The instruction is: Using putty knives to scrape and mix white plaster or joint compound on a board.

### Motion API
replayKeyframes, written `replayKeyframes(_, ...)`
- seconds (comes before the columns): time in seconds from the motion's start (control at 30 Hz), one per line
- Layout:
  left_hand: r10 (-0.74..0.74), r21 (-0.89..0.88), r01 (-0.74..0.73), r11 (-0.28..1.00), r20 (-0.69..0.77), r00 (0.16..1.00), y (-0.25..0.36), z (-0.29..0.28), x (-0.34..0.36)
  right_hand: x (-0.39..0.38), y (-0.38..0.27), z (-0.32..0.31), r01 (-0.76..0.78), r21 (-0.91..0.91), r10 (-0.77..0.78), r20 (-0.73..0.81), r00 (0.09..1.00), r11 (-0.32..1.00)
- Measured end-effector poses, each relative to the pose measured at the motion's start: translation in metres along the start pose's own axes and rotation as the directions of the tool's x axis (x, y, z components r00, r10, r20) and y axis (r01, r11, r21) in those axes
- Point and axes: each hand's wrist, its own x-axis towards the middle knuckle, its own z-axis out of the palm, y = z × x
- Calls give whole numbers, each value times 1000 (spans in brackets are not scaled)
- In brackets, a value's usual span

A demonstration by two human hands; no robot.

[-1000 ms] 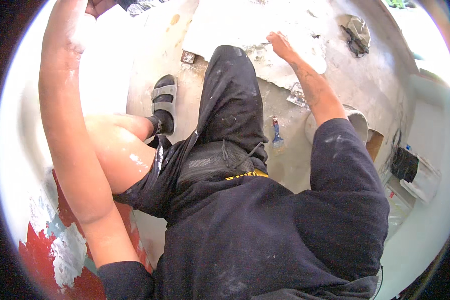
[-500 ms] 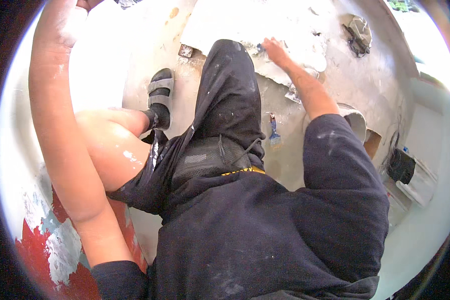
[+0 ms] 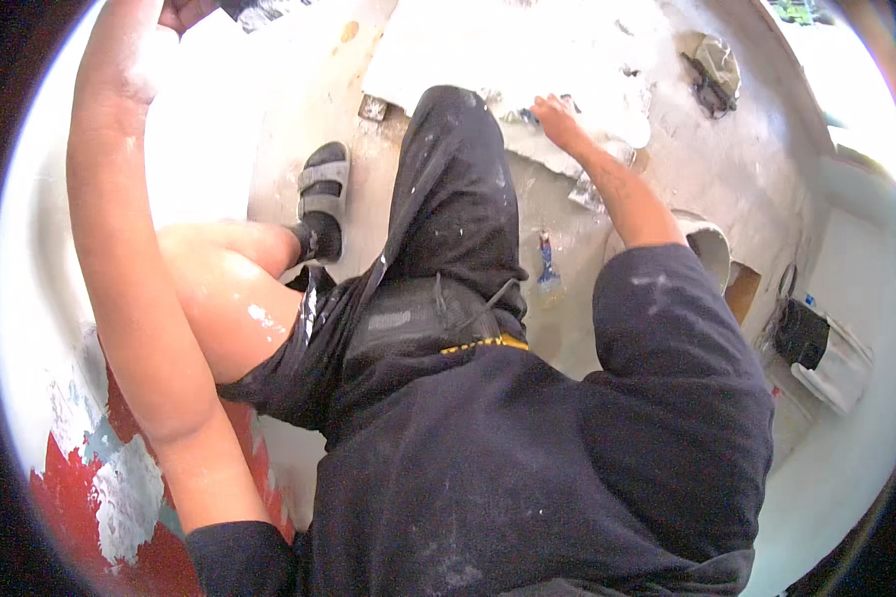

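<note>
My right hand (image 3: 560, 119) is closed at the pale sheet spread on the floor, beyond my raised knee. A small dark-blue thing shows at its fingers, too blurred to name. At the upper left my left hand (image 3: 184, 14) is partly cut off by the picture's edge. Its visible fingers are curled beside a bright white surface (image 3: 204, 129), and what they hold is hidden. The white-smeared sheet (image 3: 448, 50) has a ragged near edge. A blue-handled paintbrush (image 3: 546, 257) lies on the floor between my knee and my right arm.
A pale bucket (image 3: 709, 244) stands behind my right forearm. A crumpled cloth (image 3: 717, 75) lies at the far right. Near the right wall are a black box-like thing (image 3: 801, 333) and white material (image 3: 836, 373). A small block (image 3: 372, 107) sits by the sheet's edge.
My right hand has moved slightly right and nearer, staying over the sheet. My left hand has come a little lower and right, showing more of its fingers and a dark object beyond them.
</note>
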Motion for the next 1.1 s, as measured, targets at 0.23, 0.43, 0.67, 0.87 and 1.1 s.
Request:
replayKeyframes(0.23,-2,-68,4,998,27,1000,-3,-5,3,60,55,-37,121,127,-91,-220,971,985)
replayKeyframes(0.43,-67,-39,69,997,57,996,-14,-22,13,23,5,-10,99,-69,-108,-156,982,993)
replayKeyframes(0.67,-128,-20,130,991,78,989,-17,-33,21,63,59,-43,71,14,-72,84,994,997)
replayKeyframes(0.87,-230,9,230,973,99,968,-31,-49,32,50,5,-11,15,-16,-18,-204,979,1000)
replayKeyframes(1.1,-205,-66,221,973,192,960,-47,-71,44,39,44,-57,199,53,-201,43,979,979)
